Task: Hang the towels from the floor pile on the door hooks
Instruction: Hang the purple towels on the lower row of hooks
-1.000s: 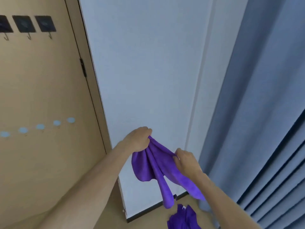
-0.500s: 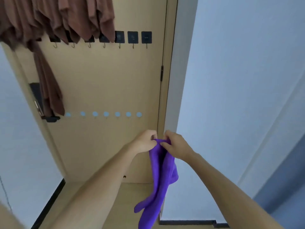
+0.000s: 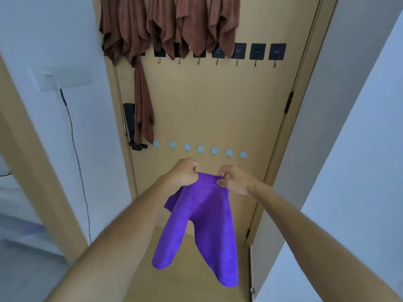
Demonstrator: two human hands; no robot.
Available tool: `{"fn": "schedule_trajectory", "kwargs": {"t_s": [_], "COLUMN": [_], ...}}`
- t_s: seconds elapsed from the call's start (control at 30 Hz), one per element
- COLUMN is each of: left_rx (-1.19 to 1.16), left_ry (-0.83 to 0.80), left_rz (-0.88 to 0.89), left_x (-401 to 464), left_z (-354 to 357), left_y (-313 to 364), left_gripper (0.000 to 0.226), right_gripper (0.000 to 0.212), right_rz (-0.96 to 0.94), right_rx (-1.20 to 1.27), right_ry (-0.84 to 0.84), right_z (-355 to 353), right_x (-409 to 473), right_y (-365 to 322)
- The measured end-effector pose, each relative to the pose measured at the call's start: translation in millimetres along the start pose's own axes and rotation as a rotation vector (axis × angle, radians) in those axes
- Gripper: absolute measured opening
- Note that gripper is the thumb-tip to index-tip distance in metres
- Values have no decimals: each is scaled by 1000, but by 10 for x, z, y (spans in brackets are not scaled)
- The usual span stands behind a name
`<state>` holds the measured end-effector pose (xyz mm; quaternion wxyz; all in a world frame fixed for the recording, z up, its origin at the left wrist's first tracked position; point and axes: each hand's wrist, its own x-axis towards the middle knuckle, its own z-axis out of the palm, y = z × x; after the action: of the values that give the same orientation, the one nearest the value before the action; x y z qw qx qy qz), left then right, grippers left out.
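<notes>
I see the wooden door (image 3: 218,105) carrying everything here. Along its top edge hang brown towels (image 3: 170,25), bunched side by side, and one long brown piece (image 3: 142,110) drops down the left edge to the black handle (image 3: 136,146). Just beneath the towels runs a row of black square hooks (image 3: 257,52); the three nearest the right edge hang bare. Near the door's middle sits a row of pale round hooks (image 3: 200,149), all bare.
</notes>
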<state>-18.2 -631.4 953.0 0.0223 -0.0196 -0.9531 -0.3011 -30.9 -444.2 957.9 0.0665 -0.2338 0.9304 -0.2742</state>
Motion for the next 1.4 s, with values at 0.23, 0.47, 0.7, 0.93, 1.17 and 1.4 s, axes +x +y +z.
{"fn": "schedule_trajectory", "kwargs": {"t_s": [0.23,0.47,0.7,0.93,1.17,1.4], "left_rx": [-309,-332,-267,-216,-280,-235], "left_ry": [-105,-80,71,49,-2,25], "left_rz": [-62,-36,-16,-31,-119,-89], "left_x": [-119,-107,45,412,864,1176], "left_z": [-304,-564,-631,-772,-805,-837], "left_y": [-370,-826,-940,-1128,-1087,-1143], "left_gripper": [18,7,26,10,18,21], "right_gripper": [8,3,7,17,22,11], "right_rz": [-165,-194,-227,-164,-241,-280], "right_rx": [120,141,150,316,297,368], "right_ry": [126,178,214,70,76,24], "right_z": [345,541,702,739,615,544], "right_x": [427,711,1036,1477,1897,2203], "right_y": [-605,-808,-854,-746,-497,-335]}}
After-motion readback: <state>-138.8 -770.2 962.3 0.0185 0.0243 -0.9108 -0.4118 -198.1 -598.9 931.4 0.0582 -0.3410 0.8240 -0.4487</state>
